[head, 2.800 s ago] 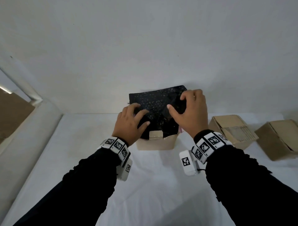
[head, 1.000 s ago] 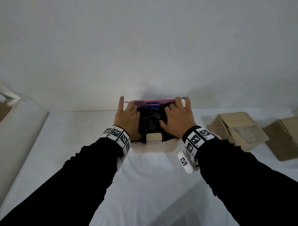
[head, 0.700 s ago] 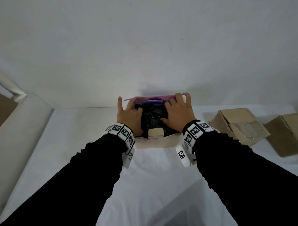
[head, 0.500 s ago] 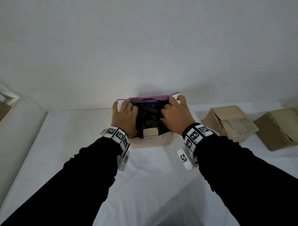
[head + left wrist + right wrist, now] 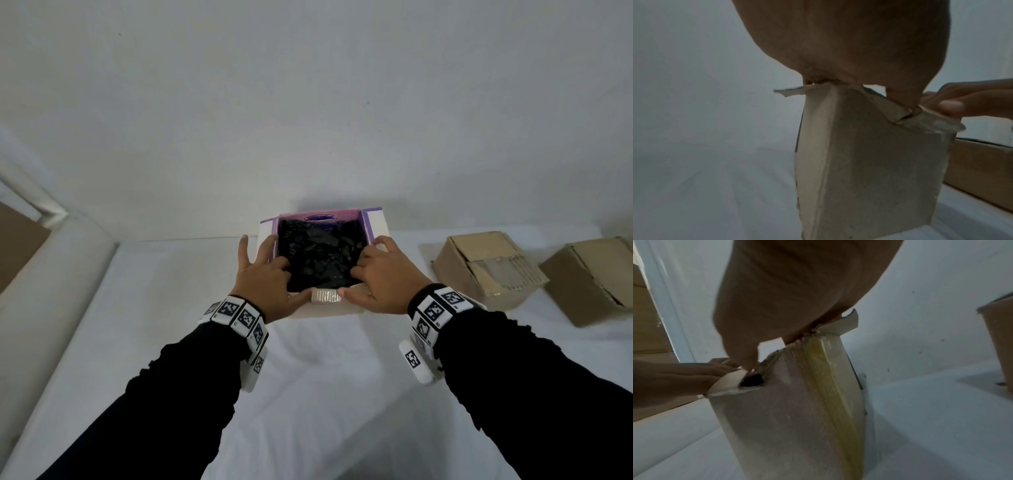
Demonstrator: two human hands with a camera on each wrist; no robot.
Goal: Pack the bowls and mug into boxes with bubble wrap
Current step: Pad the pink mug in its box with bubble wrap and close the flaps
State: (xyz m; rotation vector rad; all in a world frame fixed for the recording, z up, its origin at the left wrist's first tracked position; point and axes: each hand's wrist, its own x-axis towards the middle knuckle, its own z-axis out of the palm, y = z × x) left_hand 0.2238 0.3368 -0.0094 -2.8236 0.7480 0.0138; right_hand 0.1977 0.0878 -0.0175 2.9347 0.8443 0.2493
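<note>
A small box with a purple lining stands open on the white table, close to the wall. Black bubble wrap fills it up to the rim; whatever lies under it is hidden. My left hand lies on the box's left edge with fingers spread, touching the wrap. My right hand lies on the right edge, fingers bent onto the wrap. Both thumbs meet at the small front tab. The wrist views show the box from outside, under each palm.
Two brown cardboard boxes stand to the right on the table. A white padded ledge runs along the left side. The wall is directly behind the open box. White cloth stretches between the box and me.
The black wrap, which stood above the box, has been pushed down inside. My hands slid apart to the box's left and right edges, and the side flaps now lie outward.
</note>
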